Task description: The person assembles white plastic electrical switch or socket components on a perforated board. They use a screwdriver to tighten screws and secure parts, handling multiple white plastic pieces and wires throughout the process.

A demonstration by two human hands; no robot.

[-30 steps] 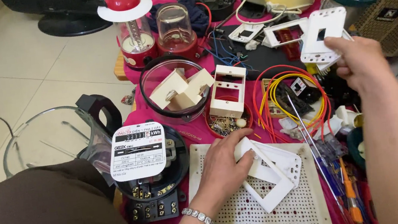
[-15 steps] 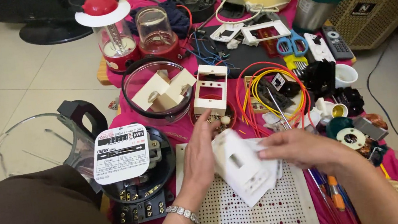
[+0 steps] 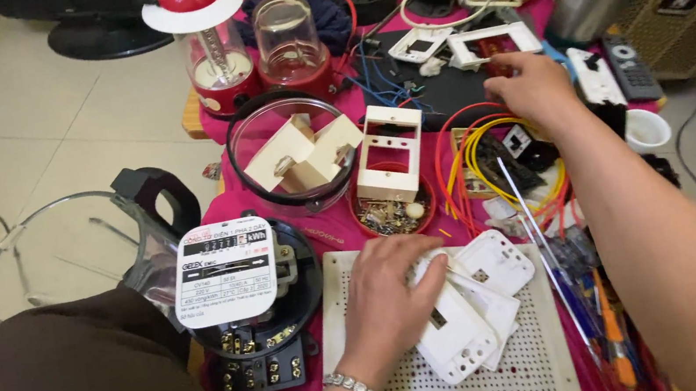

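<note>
The left hand [image 3: 392, 301] presses flat on stacked white plastic switch plates [image 3: 469, 313]; the open right hand [image 3: 534, 89] reaches toward another white frame [image 3: 493, 42], not yet gathered.

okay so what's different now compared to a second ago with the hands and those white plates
The right hand, which held a white cover plate up a second ago and brought it down to the stack, now reaches empty toward the white frames at the far side. The left hand stays pressed on the stacked white plates on the perforated board.
</note>
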